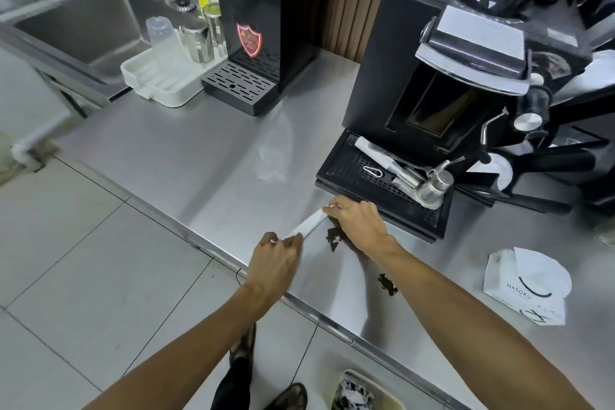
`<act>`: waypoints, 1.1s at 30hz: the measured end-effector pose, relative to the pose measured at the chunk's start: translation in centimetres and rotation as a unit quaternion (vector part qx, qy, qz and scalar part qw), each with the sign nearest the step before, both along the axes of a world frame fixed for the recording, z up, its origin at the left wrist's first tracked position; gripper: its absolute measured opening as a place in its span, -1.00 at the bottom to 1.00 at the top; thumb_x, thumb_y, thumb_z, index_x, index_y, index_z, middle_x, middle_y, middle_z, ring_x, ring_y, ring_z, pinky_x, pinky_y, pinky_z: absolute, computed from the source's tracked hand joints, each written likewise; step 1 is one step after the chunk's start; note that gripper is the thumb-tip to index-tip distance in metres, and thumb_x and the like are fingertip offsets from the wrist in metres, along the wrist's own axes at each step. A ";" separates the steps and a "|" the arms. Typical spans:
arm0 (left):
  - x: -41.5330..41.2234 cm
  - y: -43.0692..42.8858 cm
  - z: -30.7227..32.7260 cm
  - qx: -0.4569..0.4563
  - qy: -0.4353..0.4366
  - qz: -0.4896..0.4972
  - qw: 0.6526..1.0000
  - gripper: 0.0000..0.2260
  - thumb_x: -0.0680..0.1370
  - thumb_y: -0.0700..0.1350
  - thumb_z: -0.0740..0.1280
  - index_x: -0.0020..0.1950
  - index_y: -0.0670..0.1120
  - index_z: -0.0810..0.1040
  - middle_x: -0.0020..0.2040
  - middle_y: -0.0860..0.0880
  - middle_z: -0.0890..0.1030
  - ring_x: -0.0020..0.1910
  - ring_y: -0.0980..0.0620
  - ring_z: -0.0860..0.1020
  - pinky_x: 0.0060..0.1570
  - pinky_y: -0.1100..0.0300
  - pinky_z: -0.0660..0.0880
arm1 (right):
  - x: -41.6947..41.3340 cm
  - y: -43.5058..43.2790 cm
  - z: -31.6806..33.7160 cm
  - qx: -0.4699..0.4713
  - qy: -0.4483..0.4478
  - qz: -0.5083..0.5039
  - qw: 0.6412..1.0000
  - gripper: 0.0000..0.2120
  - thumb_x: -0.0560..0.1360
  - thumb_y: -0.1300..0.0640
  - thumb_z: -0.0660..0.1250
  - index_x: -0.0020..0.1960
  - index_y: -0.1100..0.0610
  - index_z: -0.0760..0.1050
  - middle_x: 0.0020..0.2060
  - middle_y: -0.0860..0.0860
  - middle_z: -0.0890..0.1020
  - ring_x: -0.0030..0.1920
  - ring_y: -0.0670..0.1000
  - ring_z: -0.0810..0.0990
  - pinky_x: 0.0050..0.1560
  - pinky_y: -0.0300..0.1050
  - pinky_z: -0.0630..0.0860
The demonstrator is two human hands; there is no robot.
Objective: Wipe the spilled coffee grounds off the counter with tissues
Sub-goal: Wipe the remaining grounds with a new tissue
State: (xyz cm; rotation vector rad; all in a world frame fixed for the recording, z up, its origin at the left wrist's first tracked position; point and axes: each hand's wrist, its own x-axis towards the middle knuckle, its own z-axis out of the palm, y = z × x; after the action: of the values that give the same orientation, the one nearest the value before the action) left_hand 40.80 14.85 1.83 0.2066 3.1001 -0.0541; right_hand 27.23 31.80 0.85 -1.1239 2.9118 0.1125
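The wide steel counter [206, 156] fills the middle, and the job looks barely begun: dark coffee grounds [334, 238] lie on it unwiped. The black grinder [432, 83] stands at 2 o'clock, and its drip tray [352, 173] walls in the work zone on that side. Bare steel runs off toward 10 o'clock, which gives plenty of room to sweep. The counter's front edge cuts from 9 down to 5 o'clock, just beside the left hand [276, 256]. A push that way, I'd judge, drops grounds on the floor. The tissue pack [529, 283] sits at 4 o'clock, well apart from the hands.

The left hand pinches one end of a folded tissue [309, 225] and the right hand [359, 223], just beside the tray's front edge, pinches the other. The strip is stretched between them; whether it touches the steel, I can't tell. The first patch lies between the hands, right by the right wrist. A second patch [387, 285] sits at 5 o'clock of it, beside the right forearm. Both are left to wipe.
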 end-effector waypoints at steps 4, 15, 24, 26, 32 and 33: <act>0.4 3.1 -0.3 0.001 -0.031 0.003 1.000 -0.67 0.49 -0.25 0.30 0.25 -0.13 0.45 -0.14 -0.06 0.69 -0.17 -0.12 0.63 0.05 0.17 0.44 | 0.6 2.9 0.2 0.001 -0.023 -0.016 1.000 -0.67 0.44 0.24 0.45 0.18 0.02 0.60 0.12 0.01 0.60 -0.36 0.12 0.61 -0.30 -0.07 0.54; -0.6 7.0 -0.5 0.033 -0.030 -0.042 0.998 -0.53 0.58 -0.25 0.22 0.48 -0.06 0.24 -0.03 -0.04 0.64 -0.17 -0.07 0.58 0.02 0.14 0.48 | 2.2 8.5 -0.8 -0.052 0.078 -0.040 0.995 -0.68 0.29 0.27 0.58 -0.01 0.02 0.70 -0.17 0.02 0.63 -0.25 0.07 0.54 -0.42 -0.12 0.48; -0.4 8.8 -0.2 0.003 -0.031 -0.087 0.996 -0.62 0.59 -0.28 0.19 0.38 -0.04 0.36 -0.06 -0.02 0.61 -0.18 -0.06 0.57 -0.18 0.16 0.36 | 4.6 11.7 -1.5 -0.083 0.053 -0.087 0.991 -0.76 0.42 0.22 0.47 0.08 0.08 0.62 -0.18 0.01 0.61 -0.18 0.04 0.55 -0.23 -0.09 0.55; -0.4 9.0 -0.1 0.004 -0.031 -0.090 0.995 -0.63 0.60 -0.27 0.18 0.40 -0.03 0.36 -0.05 -0.02 0.61 -0.17 -0.06 0.57 -0.21 0.16 0.34 | 5.1 12.4 -1.2 -0.087 0.043 -0.090 0.991 -0.75 0.45 0.24 0.43 0.12 0.10 0.59 -0.17 0.03 0.63 -0.18 0.08 0.58 -0.23 -0.05 0.56; -0.1 9.6 0.1 0.011 -0.029 -0.108 0.994 -0.64 0.58 -0.28 0.20 0.35 -0.03 0.40 -0.02 -0.01 0.62 -0.14 -0.07 0.59 -0.19 0.17 0.35 | 6.9 14.7 -1.5 -0.100 0.032 -0.084 0.991 -0.94 0.47 0.16 0.43 -0.06 0.09 0.63 -0.04 0.01 0.65 -0.17 0.07 0.61 -0.28 -0.03 0.61; 0.0 9.8 0.0 0.012 -0.028 -0.111 0.993 -0.65 0.58 -0.28 0.20 0.33 -0.02 0.42 -0.02 0.00 0.62 -0.15 -0.07 0.60 -0.19 0.17 0.35 | 7.3 14.8 -1.6 -0.104 0.032 -0.085 0.990 -0.94 0.46 0.15 0.44 -0.07 0.09 0.64 -0.04 0.01 0.65 -0.17 0.07 0.61 -0.29 -0.03 0.61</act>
State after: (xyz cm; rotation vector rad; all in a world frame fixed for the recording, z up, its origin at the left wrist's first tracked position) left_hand 40.81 24.61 1.86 0.5438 3.0078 -0.0176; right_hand 34.50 46.62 -0.77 -0.9026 3.1197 -0.1648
